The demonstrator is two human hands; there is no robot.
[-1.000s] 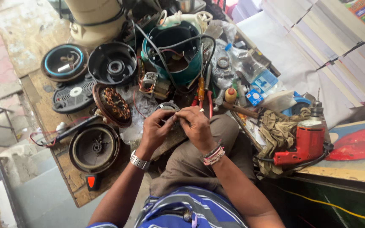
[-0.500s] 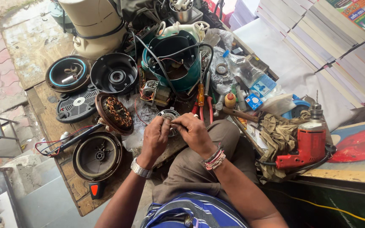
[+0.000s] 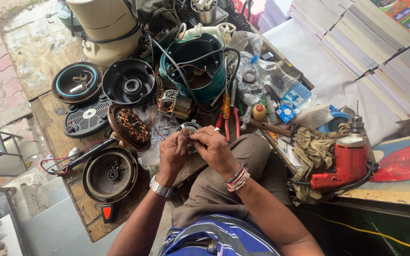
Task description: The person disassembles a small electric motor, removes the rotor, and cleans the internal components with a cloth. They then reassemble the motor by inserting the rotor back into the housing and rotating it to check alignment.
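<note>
My left hand (image 3: pixel 173 154) and my right hand (image 3: pixel 213 148) meet over my lap and both grip a small round motor part (image 3: pixel 189 128) with dark metal and wire showing above the fingers. Most of that part is hidden by my fingers. The left wrist wears a metal watch (image 3: pixel 160 187), the right wrist several beaded bands (image 3: pixel 237 177). Just left of my left hand lies a copper-wound stator (image 3: pixel 129 127).
A wooden workbench (image 3: pixel 48 132) holds black round motor housings (image 3: pixel 127 81), a teal appliance body (image 3: pixel 198 66), a beige appliance base (image 3: pixel 107 26), pliers and a screwdriver (image 3: pixel 226 111). A red power drill (image 3: pixel 347 163) lies on rags at right. Stacked books (image 3: pixel 371 52) fill the upper right.
The camera view has shifted slightly. My hands stay together on the small round part, with the fingers working around it; nothing on the bench has moved.
</note>
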